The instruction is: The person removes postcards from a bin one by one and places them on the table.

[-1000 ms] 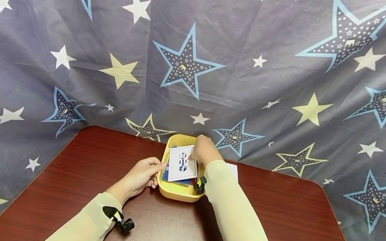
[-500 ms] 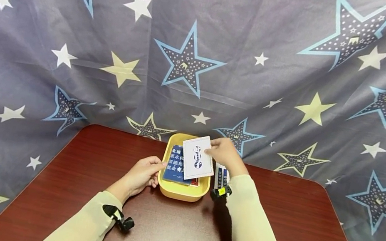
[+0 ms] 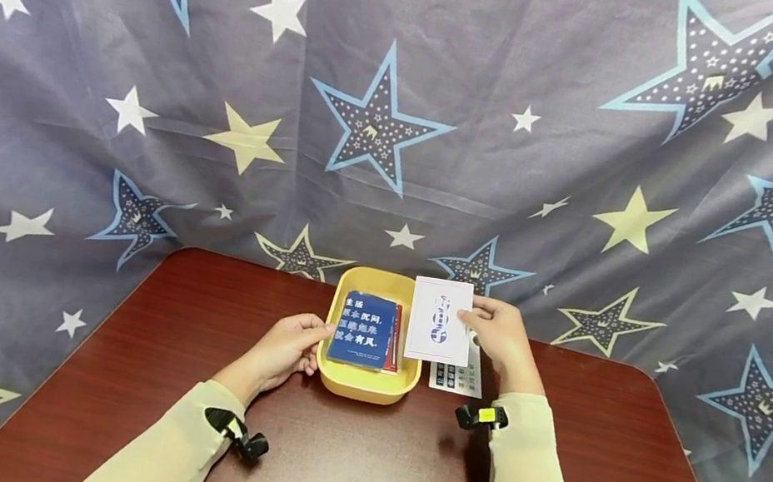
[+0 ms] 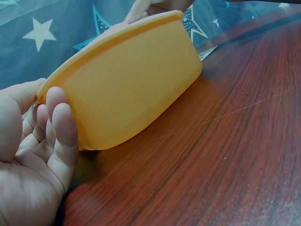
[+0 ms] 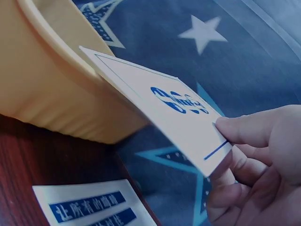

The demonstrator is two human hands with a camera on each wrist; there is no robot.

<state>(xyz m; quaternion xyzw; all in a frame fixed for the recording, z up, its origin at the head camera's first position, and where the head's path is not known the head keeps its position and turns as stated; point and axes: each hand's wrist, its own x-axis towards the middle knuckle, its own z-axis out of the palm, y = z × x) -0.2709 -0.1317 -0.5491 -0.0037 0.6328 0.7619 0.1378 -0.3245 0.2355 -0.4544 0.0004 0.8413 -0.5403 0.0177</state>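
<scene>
Both forearms reach over the desk. We see the left hand pinching one yellow bin by its rim, the right hand one white card above one printed card beside the bin; inside, one blue booklet partly covers perhaps one red item.

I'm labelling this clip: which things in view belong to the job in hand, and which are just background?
Likely in the job:
White card, in the right hand
Yellow bin, held by the left hand
Blue item and red item inside it
Lettered card beside the bin

Apparently just background:
Table
Star-patterned cloth
Wrist cameras
</scene>
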